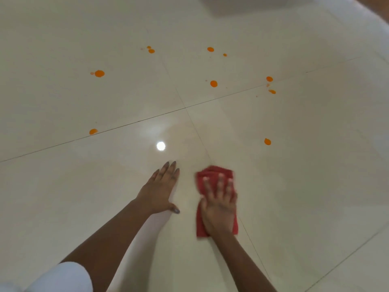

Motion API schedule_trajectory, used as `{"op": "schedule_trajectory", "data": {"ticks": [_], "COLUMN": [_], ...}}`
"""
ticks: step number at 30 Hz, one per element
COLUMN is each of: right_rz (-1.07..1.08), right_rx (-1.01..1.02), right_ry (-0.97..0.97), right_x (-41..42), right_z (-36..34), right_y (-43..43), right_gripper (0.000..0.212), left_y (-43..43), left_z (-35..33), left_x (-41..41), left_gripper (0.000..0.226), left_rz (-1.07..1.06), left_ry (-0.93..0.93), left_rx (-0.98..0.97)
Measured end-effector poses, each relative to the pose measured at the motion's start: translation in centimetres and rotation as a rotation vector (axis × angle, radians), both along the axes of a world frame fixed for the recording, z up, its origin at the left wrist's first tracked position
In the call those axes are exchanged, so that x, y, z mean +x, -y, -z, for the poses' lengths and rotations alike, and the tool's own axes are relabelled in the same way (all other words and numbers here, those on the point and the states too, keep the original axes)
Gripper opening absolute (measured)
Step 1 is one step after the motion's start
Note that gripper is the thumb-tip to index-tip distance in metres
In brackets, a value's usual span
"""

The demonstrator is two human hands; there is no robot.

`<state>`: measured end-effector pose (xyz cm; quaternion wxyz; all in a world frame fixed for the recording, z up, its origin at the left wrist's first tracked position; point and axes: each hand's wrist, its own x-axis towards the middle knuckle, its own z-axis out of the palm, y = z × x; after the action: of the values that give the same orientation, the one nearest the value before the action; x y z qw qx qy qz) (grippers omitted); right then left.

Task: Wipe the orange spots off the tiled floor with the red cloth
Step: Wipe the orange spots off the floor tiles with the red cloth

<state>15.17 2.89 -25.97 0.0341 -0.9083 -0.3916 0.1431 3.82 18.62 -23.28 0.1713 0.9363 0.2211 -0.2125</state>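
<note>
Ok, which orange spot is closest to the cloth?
The lone spot up and right of the red cloth, alone on its own tile; all others lie farther away.

Right hand (219, 204) motion-blurred, red cloth (212, 172) mostly hidden beneath it, white sleeve (69, 277) cut off

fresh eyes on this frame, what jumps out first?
The orange spots scattered across the far half of the pale tiled floor, none of them under the cloth. Near the bottom centre, the right hand presses flat on the red cloth, while the left hand rests bare on the tile just beside it. A bright round light reflection glares off the glossy tile just beyond the left hand.
</note>
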Motion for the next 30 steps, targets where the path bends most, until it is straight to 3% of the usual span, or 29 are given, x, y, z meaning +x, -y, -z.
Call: {"op": "schedule_trajectory", "data": {"ticks": [2,3,8,11,13,18,23,30], "right_rz": [-0.252,-0.262,0.154,0.143,0.144,0.117,0.204,0.086], "right_rx": [-0.004,-0.016,-0.120,-0.185,-0.250,-0.268,-0.181,-0.126], "right_ry": [0.048,0.048,-0.074,-0.279,-0.407,-0.533,-0.406,-0.054], "right_x": [0.8,2.5,8.2,8.8,10.6,10.9,8.4,6.9], "right_z": [-0.2,-0.5,-1.2,-2.3,-3.1,-8.2,-11.2,-5.4], "right_y": [-1.1,-1.7,0.8,1.0,0.4,-0.5,-0.1,0.3], "right_gripper": [0.057,0.057,0.053,0.053,0.053,0.053,0.051,0.057], "left_y": [0.1,0.3,1.8,3.4,4.2,3.4,3.1,-1.2], "left_z": [-0.4,-0.7,-1.2,-1.3,-2.2,-5.9,-9.0,-5.5], "left_x": [0.6,1.4,6.1,8.2,9.7,12.5,14.3,14.1], "left_gripper": [0.122,0.122,0.116,0.109,0.090,0.071,0.067,0.105], "left_rz": [0.030,0.018,-0.072,-0.203,-0.247,-0.239,-0.194,0.059], "left_ry": [0.003,0.010,-0.067,-0.196,-0.254,-0.328,-0.238,-0.030], "left_rx": [-0.003,-0.012,0.010,0.005,0.003,-0.035,-0.085,0.007]}}
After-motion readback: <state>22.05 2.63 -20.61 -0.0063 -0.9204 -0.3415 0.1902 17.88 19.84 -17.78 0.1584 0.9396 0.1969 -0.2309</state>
